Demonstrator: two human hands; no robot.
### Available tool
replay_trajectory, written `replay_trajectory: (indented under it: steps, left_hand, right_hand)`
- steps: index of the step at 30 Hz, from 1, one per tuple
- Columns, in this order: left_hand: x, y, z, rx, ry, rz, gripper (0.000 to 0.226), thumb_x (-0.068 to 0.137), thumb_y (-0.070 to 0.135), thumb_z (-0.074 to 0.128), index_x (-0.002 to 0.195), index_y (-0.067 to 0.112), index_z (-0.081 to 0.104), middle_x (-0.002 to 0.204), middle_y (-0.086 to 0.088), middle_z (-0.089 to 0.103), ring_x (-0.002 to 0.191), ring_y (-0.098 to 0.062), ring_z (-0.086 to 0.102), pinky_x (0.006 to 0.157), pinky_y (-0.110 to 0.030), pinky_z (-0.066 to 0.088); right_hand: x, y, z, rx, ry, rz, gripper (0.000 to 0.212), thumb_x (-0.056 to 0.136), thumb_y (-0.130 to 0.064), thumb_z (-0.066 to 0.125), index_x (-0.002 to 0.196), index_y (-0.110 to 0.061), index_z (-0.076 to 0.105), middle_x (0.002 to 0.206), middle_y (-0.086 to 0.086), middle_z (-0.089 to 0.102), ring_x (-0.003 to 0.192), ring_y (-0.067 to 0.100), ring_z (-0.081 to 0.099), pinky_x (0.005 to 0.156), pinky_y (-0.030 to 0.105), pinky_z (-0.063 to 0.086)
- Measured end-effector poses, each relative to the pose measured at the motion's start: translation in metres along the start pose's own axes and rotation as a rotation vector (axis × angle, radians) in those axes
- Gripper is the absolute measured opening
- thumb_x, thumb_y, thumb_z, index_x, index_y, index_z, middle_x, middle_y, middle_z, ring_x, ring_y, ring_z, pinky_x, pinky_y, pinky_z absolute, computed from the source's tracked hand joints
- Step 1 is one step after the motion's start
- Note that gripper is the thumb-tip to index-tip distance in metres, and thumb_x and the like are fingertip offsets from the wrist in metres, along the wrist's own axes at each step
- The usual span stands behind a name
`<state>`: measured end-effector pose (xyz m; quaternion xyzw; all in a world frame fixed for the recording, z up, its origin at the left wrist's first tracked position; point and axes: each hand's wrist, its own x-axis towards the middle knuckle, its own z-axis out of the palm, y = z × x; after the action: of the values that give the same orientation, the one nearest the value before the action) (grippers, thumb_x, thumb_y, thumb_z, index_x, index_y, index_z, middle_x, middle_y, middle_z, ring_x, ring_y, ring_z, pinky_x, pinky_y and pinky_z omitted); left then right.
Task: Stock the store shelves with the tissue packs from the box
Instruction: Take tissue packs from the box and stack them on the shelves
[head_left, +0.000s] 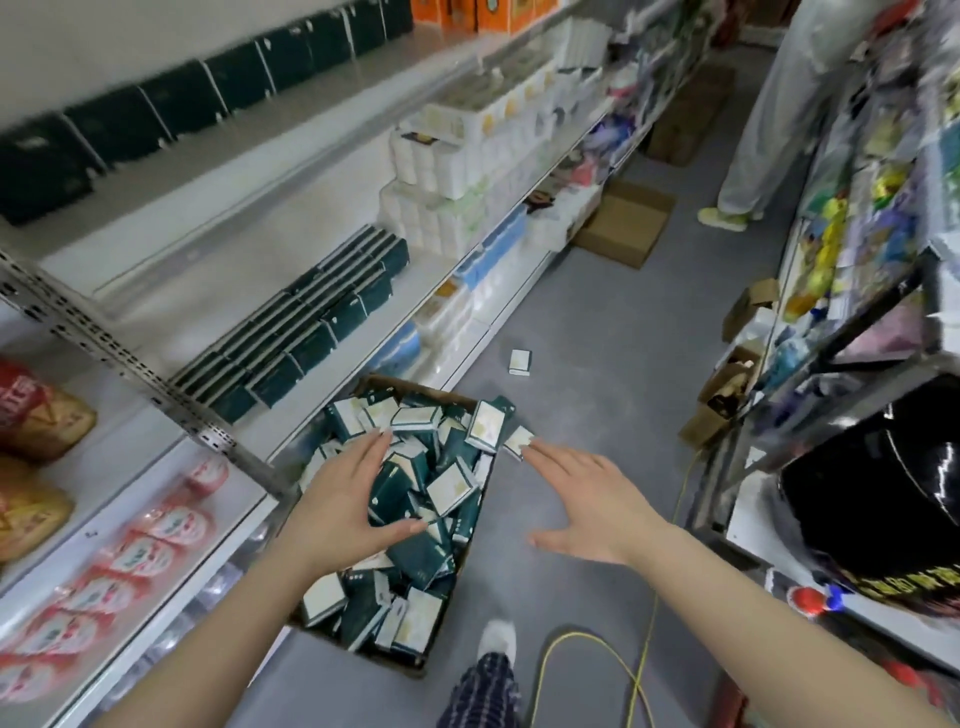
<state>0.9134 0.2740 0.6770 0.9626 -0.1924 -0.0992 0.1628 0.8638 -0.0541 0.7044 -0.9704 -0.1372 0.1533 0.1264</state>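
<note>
A cardboard box (415, 387) on the floor by the shelving holds several loose dark green and white tissue packs (410, 556). My left hand (345, 499) hovers over the box with fingers straight and spread, holding nothing. My right hand (587, 499) is spread open over the floor just right of the box, fingertips close to a pack at the box's right edge (519, 439). Rows of green tissue packs (306, 322) stand on the middle shelf (208, 280). One pack (519, 362) lies alone on the floor.
White tissue roll bundles (441, 171) fill the shelf further along. Cardboard boxes (626, 221) sit on the aisle floor. Another person's legs (748, 156) stand at the far end. A yellow cable (639, 670) trails by my foot. Goods racks (857, 260) line the right.
</note>
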Motion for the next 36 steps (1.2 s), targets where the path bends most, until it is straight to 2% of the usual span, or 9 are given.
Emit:
replay_trajectory:
  steps: [7,16,20,23,25,27,30,34,36]
  left_hand:
    - [0.092,0.005,0.000,-0.088,-0.007,-0.061,0.126,0.066,0.097,0.048,0.162,0.030,0.002,0.170,0.005,0.008,0.154,-0.015,0.014,0.124,-0.033,0.015]
    - [0.219,-0.002,0.011,-0.227,-0.182,-0.257,0.135,0.059,0.101,0.045,0.162,0.028,0.000,0.170,0.003,0.008,0.155,-0.016,0.014,0.125,-0.037,0.019]
    - [0.248,-0.014,0.015,-0.322,-0.205,-0.355,0.140,0.054,0.104,0.044,0.163,0.026,0.003,0.170,0.002,0.012,0.154,-0.018,0.018,0.125,-0.040,0.021]
    - [0.257,-0.024,0.023,-0.381,-0.202,-0.465,0.136,0.059,0.100,0.050,0.163,0.026,0.002,0.169,0.002,0.013,0.154,-0.019,0.019,0.124,-0.045,0.025]
    - [0.260,-0.028,0.033,-0.437,-0.199,-0.573,0.131,0.064,0.094,0.055,0.162,0.026,0.002,0.169,0.001,0.013,0.154,-0.021,0.018,0.124,-0.044,0.022]
    - [0.263,-0.030,0.047,-0.535,-0.183,-0.706,0.130,0.065,0.091,0.057,0.162,0.025,0.003,0.169,0.000,0.014,0.154,-0.022,0.018,0.124,-0.042,0.022]
    - [0.269,-0.025,0.079,-0.777,-0.111,-0.985,0.129,0.062,0.088,0.062,0.163,0.028,0.008,0.169,0.002,0.017,0.153,-0.024,0.023,0.122,-0.044,0.027]
    - [0.289,-0.004,0.135,-1.148,0.043,-1.343,0.118,0.072,0.076,0.070,0.162,0.025,0.013,0.166,-0.002,0.026,0.148,-0.028,0.033,0.115,-0.045,0.036]
    - [0.303,0.007,0.161,-1.306,0.071,-1.517,0.111,0.077,0.069,0.071,0.161,0.021,0.017,0.162,-0.006,0.033,0.143,-0.030,0.040,0.104,-0.040,0.040]
  right_hand:
    - [0.073,0.060,-0.032,-0.038,-0.067,-0.035,0.105,0.081,-0.071,0.058,0.159,-0.029,0.001,0.167,-0.008,0.002,0.152,0.013,0.011,0.120,0.031,0.010]
    - [0.193,0.124,-0.079,-0.014,-0.197,0.012,0.103,0.082,-0.066,0.063,0.159,-0.027,0.008,0.166,-0.007,0.012,0.150,0.017,0.021,0.118,0.031,0.017]
    - [0.249,0.136,-0.084,-0.032,-0.325,-0.051,0.108,0.079,-0.071,0.062,0.159,-0.027,0.005,0.166,-0.005,0.014,0.150,0.019,0.022,0.120,0.037,0.021]
    - [0.295,0.145,-0.081,-0.072,-0.426,-0.117,0.107,0.078,-0.074,0.060,0.159,-0.027,0.009,0.164,-0.002,0.023,0.145,0.023,0.033,0.116,0.042,0.032]
    - [0.330,0.151,-0.074,-0.090,-0.491,-0.136,0.102,0.078,-0.074,0.061,0.157,-0.028,0.016,0.161,-0.002,0.029,0.138,0.025,0.043,0.109,0.040,0.039]
    - [0.365,0.159,-0.062,-0.037,-0.579,-0.129,0.097,0.079,-0.071,0.063,0.155,-0.026,0.024,0.159,0.000,0.034,0.138,0.024,0.043,0.106,0.036,0.038]
    - [0.416,0.177,-0.037,0.105,-0.715,-0.096,0.091,0.081,-0.063,0.069,0.153,-0.019,0.034,0.159,0.004,0.034,0.143,0.021,0.036,0.116,0.035,0.031]
    - [0.466,0.200,-0.002,0.229,-0.865,0.052,0.100,0.077,-0.065,0.072,0.155,-0.019,0.031,0.159,0.005,0.033,0.143,0.023,0.036,0.118,0.040,0.031]
    - [0.490,0.207,0.019,0.195,-0.924,0.068,0.099,0.078,-0.065,0.071,0.153,-0.013,0.033,0.156,0.008,0.039,0.138,0.024,0.043,0.113,0.037,0.035]
